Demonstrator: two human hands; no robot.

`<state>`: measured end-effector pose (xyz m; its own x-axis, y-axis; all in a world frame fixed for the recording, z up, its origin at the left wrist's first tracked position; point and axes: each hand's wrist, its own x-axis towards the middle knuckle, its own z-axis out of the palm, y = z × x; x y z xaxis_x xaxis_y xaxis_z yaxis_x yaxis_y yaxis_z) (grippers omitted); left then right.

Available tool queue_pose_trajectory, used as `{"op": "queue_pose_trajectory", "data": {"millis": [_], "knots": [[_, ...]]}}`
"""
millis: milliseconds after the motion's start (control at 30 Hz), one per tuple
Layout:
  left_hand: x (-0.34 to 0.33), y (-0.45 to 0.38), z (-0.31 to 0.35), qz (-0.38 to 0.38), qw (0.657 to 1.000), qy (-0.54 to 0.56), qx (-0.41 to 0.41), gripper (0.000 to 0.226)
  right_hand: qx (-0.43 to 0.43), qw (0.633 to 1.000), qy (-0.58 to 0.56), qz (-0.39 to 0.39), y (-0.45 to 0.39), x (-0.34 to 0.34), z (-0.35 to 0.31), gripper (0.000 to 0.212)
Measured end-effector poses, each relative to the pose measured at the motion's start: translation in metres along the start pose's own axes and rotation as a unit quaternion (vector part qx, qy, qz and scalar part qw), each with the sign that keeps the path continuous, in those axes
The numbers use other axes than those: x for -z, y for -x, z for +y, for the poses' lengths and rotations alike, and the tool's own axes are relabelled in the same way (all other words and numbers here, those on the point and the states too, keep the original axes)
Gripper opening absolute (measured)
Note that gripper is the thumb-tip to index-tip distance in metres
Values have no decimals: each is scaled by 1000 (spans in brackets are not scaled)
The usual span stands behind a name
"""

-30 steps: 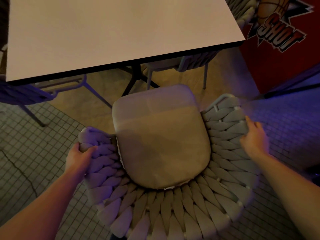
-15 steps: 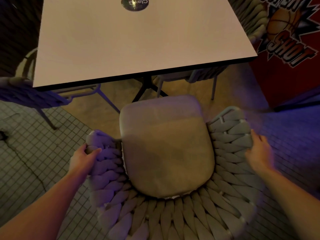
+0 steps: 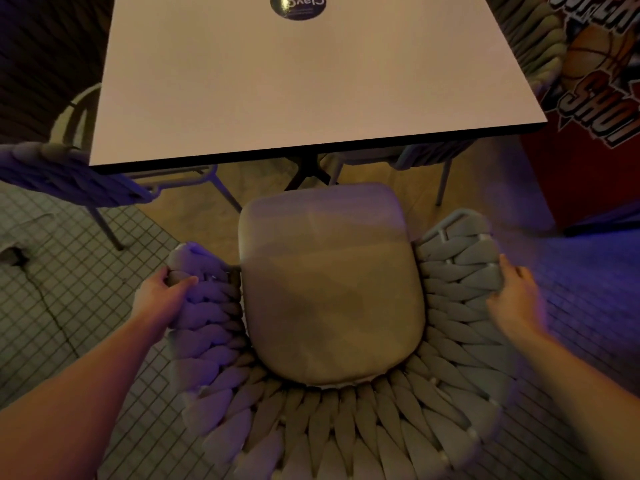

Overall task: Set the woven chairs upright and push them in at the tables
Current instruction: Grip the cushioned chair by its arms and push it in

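A woven chair (image 3: 346, 420) with a grey rope back and a beige seat cushion (image 3: 329, 289) stands upright right below me, facing the white square table (image 3: 294, 84). The cushion's front edge sits just short of the table's near edge. My left hand (image 3: 162, 296) grips the chair's left arm, fingers wrapped over the weave. My right hand (image 3: 516, 296) holds the outer side of the right arm.
Another woven chair (image 3: 72, 178) is tucked at the table's left side, one (image 3: 426, 154) sits under the right side, and a third (image 3: 533, 46) shows at the far right. A red arcade cabinet (image 3: 595, 140) stands at right. A dark cable (image 3: 41, 289) lies on the tiled floor at left.
The view has tipped up, so more of the table top and its round dark sticker show. The chair sits lower in the frame. Both hands keep their grip on its arms.
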<state>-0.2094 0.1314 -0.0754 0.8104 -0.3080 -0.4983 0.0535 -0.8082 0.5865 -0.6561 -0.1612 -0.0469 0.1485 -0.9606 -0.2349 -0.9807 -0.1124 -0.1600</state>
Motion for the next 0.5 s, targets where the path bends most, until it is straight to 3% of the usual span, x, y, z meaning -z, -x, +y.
{"op": "queue_pose_trajectory", "data": {"millis": [500], "knots": [[9,-8,2,-6,1000,-17,5,61,-11,1000,-12,-2,4,-6,-11,76]]}}
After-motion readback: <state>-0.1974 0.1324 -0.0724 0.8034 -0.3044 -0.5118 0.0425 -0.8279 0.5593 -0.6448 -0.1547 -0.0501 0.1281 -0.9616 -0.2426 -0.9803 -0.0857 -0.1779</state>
